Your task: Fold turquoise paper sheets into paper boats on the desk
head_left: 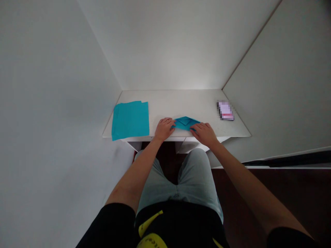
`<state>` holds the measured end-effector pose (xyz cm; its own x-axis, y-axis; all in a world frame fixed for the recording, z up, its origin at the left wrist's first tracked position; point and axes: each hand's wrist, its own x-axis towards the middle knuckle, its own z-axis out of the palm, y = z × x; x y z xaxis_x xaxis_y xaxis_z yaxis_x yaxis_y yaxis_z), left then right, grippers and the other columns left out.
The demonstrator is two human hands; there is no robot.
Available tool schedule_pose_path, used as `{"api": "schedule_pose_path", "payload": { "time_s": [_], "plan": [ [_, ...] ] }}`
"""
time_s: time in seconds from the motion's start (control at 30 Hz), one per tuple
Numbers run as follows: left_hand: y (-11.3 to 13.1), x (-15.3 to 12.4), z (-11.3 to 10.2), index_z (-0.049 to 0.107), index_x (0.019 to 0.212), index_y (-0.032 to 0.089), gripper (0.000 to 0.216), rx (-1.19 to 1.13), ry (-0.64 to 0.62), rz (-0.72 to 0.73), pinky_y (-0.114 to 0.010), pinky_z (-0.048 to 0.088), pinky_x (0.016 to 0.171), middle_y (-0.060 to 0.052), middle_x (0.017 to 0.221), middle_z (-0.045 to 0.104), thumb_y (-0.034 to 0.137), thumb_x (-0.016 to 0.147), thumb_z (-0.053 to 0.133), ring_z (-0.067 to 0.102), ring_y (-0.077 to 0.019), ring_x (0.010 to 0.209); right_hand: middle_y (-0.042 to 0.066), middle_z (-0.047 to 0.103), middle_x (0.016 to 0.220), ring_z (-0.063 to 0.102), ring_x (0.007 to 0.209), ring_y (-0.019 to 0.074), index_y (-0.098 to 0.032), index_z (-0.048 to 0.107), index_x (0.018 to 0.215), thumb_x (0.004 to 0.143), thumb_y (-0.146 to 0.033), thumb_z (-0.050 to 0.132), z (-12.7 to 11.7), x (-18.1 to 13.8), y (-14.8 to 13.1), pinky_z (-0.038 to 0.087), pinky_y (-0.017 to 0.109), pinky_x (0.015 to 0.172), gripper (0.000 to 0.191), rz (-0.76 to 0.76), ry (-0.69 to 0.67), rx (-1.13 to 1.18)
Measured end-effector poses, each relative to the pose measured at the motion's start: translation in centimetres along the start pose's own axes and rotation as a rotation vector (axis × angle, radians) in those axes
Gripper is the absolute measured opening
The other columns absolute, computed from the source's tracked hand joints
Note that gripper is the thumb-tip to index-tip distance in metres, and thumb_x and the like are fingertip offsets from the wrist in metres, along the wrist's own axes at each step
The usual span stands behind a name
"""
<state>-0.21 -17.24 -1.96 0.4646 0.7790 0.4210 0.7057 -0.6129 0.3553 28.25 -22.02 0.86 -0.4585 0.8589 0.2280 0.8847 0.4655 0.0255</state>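
Note:
A small folded teal paper (pixel 185 122), triangular with creases, lies near the front edge of a white table (pixel 181 101). My left hand (pixel 163 128) rests on its left corner, fingers curled and pressed down on the paper. My right hand (pixel 204 132) presses on its right corner the same way, fingers bent onto the paper. Both forearms reach forward from my lap.
A stack of flat teal paper sheets (pixel 130 119) lies at the table's left end, overhanging the front edge. A phone-like object (pixel 225 110) lies at the right end. White walls close in on the left, back and right. My knees are under the table.

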Motion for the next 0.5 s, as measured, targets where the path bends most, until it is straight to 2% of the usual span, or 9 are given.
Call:
{"api": "schedule_pose_path", "payload": {
  "time_s": [0.23, 0.5],
  "plan": [
    [0.1, -0.1, -0.2, 0.076, 0.105, 0.024, 0.018, 0.020, -0.036, -0.004, -0.048, 0.055, 0.116, -0.009, 0.164, 0.064, 0.011, 0.094, 0.074, 0.066, -0.0285, 0.142, 0.017, 0.080, 0.130, 0.073, 0.112, 0.0326, -0.015, 0.070, 0.140, 0.110, -0.027, 0.050, -0.7, 1.8, 0.8, 0.047, 0.042, 0.092, 0.038, 0.215, -0.125, 0.029],
    [-0.2, -0.1, 0.0, 0.073, 0.101, 0.023, 0.018, -0.071, -0.025, 0.008, -0.046, 0.059, 0.116, -0.011, 0.166, 0.060, 0.008, 0.091, 0.075, 0.071, -0.0272, 0.136, 0.016, 0.080, 0.122, 0.073, 0.108, 0.0332, -0.018, 0.075, 0.131, 0.106, -0.031, 0.062, -1.6, 5.8, -1.2, 0.048, 0.043, 0.090, 0.032, 0.111, -0.042, 0.042]
  ]
}}
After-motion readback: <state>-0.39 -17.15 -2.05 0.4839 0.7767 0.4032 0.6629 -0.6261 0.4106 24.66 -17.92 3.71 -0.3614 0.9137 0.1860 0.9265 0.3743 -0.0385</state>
